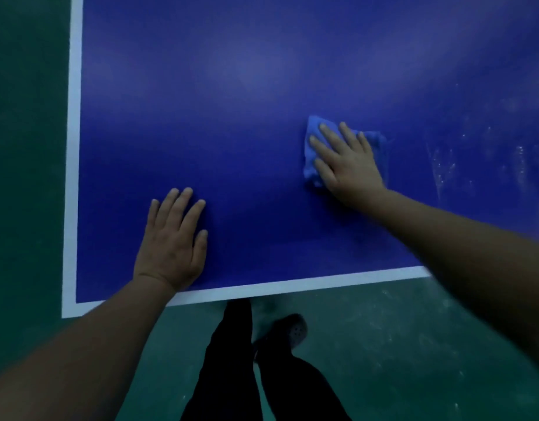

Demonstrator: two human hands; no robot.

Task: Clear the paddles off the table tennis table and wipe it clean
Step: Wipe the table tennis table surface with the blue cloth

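At the far left we see the green floor and then the white border line of the table tennis table, whose near left corner sits below us. Our left hand lies flat on the blue surface close to the near edge, fingers straight and slightly spread, holding nothing; we judge it is there to brace our weight while we lean over. Further right, our right hand presses a bunched blue cloth down with straight, spread fingers, palm flat so the cloth keeps full contact. To its right, pale dusty streaks mark the surface, so we reckon the wiping should head that way. No paddles show in view, so clearing them looks done here. Below the edge stand our dark trouser legs and shoe.
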